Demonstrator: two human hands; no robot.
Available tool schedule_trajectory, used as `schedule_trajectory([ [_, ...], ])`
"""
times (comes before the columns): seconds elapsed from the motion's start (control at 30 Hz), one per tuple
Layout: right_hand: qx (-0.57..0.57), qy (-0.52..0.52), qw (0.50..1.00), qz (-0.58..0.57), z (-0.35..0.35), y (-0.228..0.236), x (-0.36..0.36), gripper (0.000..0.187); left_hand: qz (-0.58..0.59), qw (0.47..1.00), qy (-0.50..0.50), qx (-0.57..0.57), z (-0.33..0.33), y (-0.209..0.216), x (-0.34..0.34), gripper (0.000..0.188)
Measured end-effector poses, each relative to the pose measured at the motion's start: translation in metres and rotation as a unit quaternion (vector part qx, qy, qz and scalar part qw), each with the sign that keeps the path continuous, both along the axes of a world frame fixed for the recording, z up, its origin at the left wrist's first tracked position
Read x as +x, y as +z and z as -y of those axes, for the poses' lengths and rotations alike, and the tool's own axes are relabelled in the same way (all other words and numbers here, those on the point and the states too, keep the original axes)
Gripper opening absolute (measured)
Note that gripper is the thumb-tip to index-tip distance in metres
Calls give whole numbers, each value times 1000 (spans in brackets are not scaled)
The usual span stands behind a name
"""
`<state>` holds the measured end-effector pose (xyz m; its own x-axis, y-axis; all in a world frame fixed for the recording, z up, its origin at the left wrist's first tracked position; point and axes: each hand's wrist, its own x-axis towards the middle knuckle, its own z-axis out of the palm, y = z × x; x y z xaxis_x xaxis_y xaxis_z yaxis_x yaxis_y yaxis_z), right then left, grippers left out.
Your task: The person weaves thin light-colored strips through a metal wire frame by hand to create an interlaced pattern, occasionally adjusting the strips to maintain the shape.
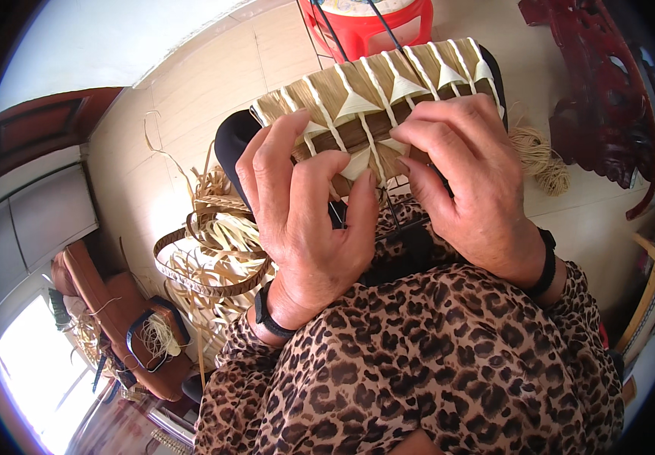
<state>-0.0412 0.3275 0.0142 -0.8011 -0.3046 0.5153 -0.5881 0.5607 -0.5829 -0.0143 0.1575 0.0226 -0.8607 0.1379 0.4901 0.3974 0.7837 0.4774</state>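
Note:
Across my lap lies a woven panel (297, 92) of flat brown plant strips, crossed by several twisted white cords (371, 73). Pale folded triangles (354, 105) show between the cords. Both hands work at the panel's near edge on a pale flat strip (359, 161). My left hand (289, 201) is bent, its thumb and index finger closed at the strip's left part. My right hand (470, 176) has its thumb and index finger at the strip's right end, the other fingers resting over the panel. The fingers partly hide the near edge.
A red plastic stool (361, 34) stands beyond the panel, with dark rods running toward it. Loose pale strips (217, 262) and a braided band (191, 280) lie on the floor at left. A cord bundle (543, 159) and carved dark-red furniture (593, 98) are at right.

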Motion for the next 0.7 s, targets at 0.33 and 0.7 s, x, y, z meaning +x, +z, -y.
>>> schedule_trajectory([
  [0.33,-29,8,999,-22,9,-11,0,31,6,994,65,-85,-9,6,-8,12],
  [0.7,-24,26,999,-24,18,-9,-10,31,19,993,88,-71,-8,-2,-10,43],
])
